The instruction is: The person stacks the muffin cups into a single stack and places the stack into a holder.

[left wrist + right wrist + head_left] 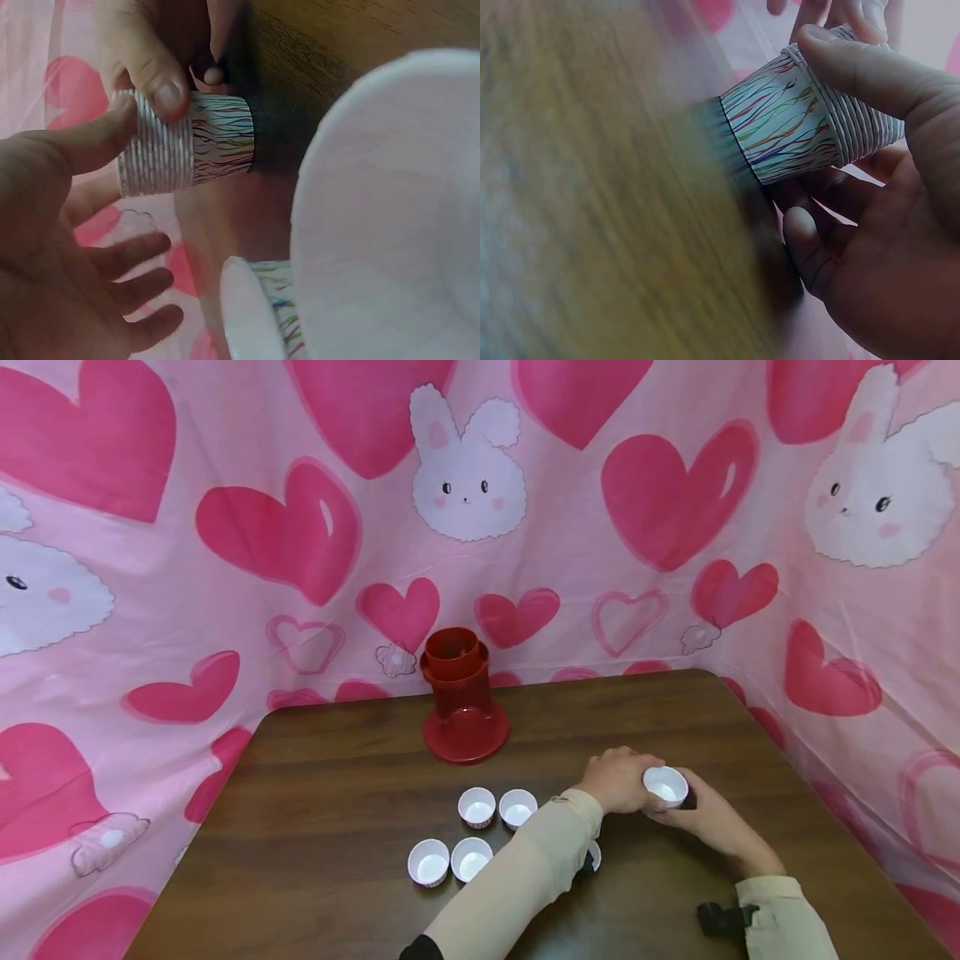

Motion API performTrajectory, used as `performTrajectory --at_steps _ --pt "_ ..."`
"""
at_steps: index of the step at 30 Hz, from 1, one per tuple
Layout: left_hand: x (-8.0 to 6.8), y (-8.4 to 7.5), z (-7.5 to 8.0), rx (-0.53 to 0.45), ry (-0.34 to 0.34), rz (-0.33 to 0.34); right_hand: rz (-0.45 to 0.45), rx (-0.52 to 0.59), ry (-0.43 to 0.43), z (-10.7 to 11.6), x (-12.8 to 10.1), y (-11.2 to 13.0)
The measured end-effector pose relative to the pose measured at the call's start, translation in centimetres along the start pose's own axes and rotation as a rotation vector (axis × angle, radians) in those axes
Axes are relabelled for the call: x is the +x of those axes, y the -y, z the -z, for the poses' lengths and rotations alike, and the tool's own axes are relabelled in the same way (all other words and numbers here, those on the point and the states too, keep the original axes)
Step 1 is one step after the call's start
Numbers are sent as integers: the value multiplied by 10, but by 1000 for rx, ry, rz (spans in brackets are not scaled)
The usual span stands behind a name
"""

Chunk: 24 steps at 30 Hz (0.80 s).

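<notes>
A nested stack of small paper cups (666, 785), white inside with colourful wavy lines outside, is above the right side of the table. My right hand (716, 822) grips the stack around its side, thumb across the rims in the right wrist view. From the other side my left hand (617, 781) pinches the rim at the stack's open end between thumb and forefinger. Its other fingers (142, 285) are spread apart from the cups. Several single paper cups (428, 863) stand upright in the table's middle, some partly hidden behind my left forearm.
A red cylindrical holder (459, 697) on a round base stands at the back of the brown wooden table (315, 793). Pink cloth (555, 527) with hearts and rabbits hangs behind and beside the table. Standing cups (405, 210) are close to my left wrist.
</notes>
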<state>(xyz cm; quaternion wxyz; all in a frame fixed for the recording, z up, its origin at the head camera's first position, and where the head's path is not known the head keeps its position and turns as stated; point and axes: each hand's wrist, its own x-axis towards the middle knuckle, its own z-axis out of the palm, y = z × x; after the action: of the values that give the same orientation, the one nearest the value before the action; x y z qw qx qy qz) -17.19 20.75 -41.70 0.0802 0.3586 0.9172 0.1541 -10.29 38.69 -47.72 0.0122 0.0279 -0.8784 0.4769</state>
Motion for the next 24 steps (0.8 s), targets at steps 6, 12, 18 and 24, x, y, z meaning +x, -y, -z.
performTrajectory --at_steps 6,12,18,24 --pt "-16 1 15 75 158 -30 21 -41 14 5 0 -1" --pt "-40 13 43 -29 119 -201 -24 -43 4 6 -4 -2" --pt "-79 38 77 -136 -13 -344 -4 -53 -21 1 -4 -3" --pt "-127 79 95 -185 -115 -292 32 -86 -43 -5 -2 1"
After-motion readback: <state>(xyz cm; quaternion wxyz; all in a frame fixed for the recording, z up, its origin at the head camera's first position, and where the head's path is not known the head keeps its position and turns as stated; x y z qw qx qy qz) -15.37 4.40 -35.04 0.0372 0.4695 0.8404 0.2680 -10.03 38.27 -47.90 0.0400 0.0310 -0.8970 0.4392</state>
